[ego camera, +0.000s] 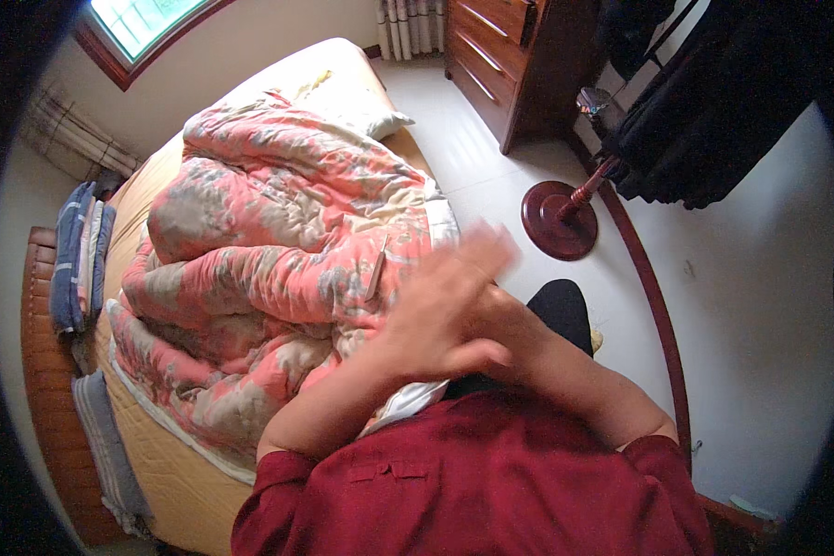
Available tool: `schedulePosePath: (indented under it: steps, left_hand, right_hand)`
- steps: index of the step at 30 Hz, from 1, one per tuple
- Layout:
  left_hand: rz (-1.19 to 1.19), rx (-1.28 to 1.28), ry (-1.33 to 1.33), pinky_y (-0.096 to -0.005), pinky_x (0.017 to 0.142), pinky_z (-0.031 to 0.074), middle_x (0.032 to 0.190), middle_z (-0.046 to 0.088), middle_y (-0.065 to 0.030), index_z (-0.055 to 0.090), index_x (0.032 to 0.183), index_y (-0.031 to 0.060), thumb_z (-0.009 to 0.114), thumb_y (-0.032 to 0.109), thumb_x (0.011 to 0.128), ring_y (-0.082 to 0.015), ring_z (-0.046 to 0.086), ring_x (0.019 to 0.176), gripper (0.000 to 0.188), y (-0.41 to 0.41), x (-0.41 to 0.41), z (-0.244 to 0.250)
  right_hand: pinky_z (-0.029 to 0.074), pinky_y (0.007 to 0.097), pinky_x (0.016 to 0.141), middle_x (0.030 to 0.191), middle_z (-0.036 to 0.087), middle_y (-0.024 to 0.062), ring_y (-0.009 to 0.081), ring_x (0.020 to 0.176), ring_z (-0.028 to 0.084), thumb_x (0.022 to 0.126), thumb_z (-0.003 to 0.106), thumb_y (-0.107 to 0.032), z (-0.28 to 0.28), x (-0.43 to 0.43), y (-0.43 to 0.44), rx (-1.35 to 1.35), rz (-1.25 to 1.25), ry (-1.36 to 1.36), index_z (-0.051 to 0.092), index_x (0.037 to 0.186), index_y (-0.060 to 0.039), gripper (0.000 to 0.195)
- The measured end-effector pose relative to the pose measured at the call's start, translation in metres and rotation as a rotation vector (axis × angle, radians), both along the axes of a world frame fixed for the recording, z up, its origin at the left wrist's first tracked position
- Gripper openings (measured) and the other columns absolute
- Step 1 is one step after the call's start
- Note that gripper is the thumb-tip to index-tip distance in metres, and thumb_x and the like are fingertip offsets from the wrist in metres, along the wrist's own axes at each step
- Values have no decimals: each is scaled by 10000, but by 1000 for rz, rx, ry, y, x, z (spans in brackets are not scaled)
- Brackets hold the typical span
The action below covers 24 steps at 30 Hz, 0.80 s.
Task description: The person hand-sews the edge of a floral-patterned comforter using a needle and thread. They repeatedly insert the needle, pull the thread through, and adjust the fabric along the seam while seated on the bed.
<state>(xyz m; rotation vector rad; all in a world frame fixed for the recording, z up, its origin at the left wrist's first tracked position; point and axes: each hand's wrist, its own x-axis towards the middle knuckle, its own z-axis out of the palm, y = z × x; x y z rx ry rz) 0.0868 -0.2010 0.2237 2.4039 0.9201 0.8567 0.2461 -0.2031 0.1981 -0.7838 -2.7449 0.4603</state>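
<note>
My left hand (438, 326) is spread over my right hand (490, 306), and the two overlap in front of my red shirt. Motion blurs the fingers. The left hand shows nothing in it; most of the right hand is hidden beneath it. Just left of the hands, a slim pointed tool with a brown handle (375, 276) lies on a quilt (250, 278) with a pink and beige floral pattern. The quilt is bunched up on a bed with a yellow sheet (174, 497).
Folded cloths (76, 257) lie by the wooden headboard (45, 389). A pillow (386, 124) rests at the bed's edge. To the right stand a wooden drawer chest (490, 55) and a round wooden stand base (559, 221), with dark clothes (709, 118) hanging above.
</note>
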Motion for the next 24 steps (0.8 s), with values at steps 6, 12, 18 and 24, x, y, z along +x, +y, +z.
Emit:
schedulePosePath:
  steps: [6, 12, 18, 24]
  left_hand:
    - [-3, 67, 58, -492, 1054, 266, 1356, 434, -190, 414, 1336, 31, 437, 749, 755, -358, 345, 1309, 924, 5, 4, 0]
    - [-73, -6, 81, -513, 1049, 277, 1376, 406, -195, 427, 1327, 42, 501, 672, 766, -373, 338, 1308, 847, 0, 18, -24]
    - [-196, -64, 104, -508, 1063, 259, 1375, 404, -202, 422, 1326, 29, 505, 664, 777, -379, 328, 1311, 843, -1, 26, -28]
    - [-26, 121, -52, -492, 1069, 238, 1369, 416, -199, 450, 1319, 28, 471, 711, 753, -365, 314, 1326, 888, -3, 11, -3]
  right_hand:
    - [429, 371, 915, 1181, 536, 159, 278, 1132, 513, 804, 559, -277, -17, 4, 4, -8, 3, -25, 514, 1190, -30, 460]
    - [252, 419, 1092, 1391, 346, 189, 294, 1314, 323, 881, 467, -300, -59, 3, -2, -318, -66, 248, 394, 1348, -82, 521]
    - [390, 446, 953, 1182, 537, 184, 369, 1116, 500, 800, 557, -288, -42, 10, -6, 7, -58, 166, 561, 1136, -52, 411]
    - [336, 427, 1026, 1249, 474, 203, 366, 1186, 443, 776, 600, -176, -13, 21, -3, -186, 0, -68, 432, 1272, -6, 551]
